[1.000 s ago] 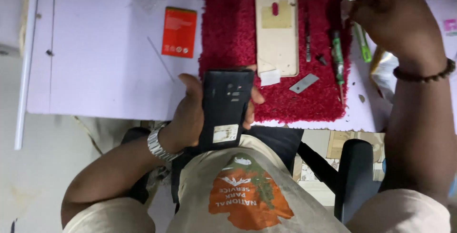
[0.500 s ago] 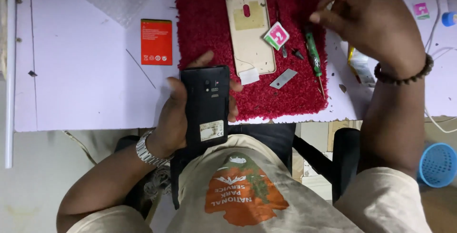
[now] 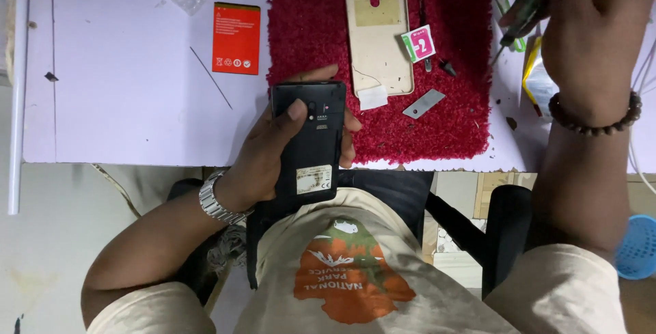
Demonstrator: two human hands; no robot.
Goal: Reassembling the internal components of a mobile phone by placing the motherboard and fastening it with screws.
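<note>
Left hand (image 3: 273,149) closed round a black phone (image 3: 311,139), thumb laid across its bared back near the camera holes, fingers curled over the far edge; phone held face down, clear of the desk (image 3: 123,102), just above its near edge and over the lap. Right hand (image 3: 588,26) raised at the top right corner, closed on a green-handled tool (image 3: 523,13), seemingly a screwdriver, tip pointing down-left; partly cut off by the frame, so the grip itself only half seen.

Judged by how things lie, well into stripping the phone down: beige back cover (image 3: 379,30) already off, lying inner side up on the red mat (image 3: 307,33); orange battery (image 3: 236,38) out and set apart on the bare desk to the left. Beside the cover, a small green-and-pink wipe sachet (image 3: 418,43), a flat grey metal pick (image 3: 424,103) and a couple of dark bits. Inner frame of the phone apparently still in place, so screws and inner parts probably left to do.
</note>
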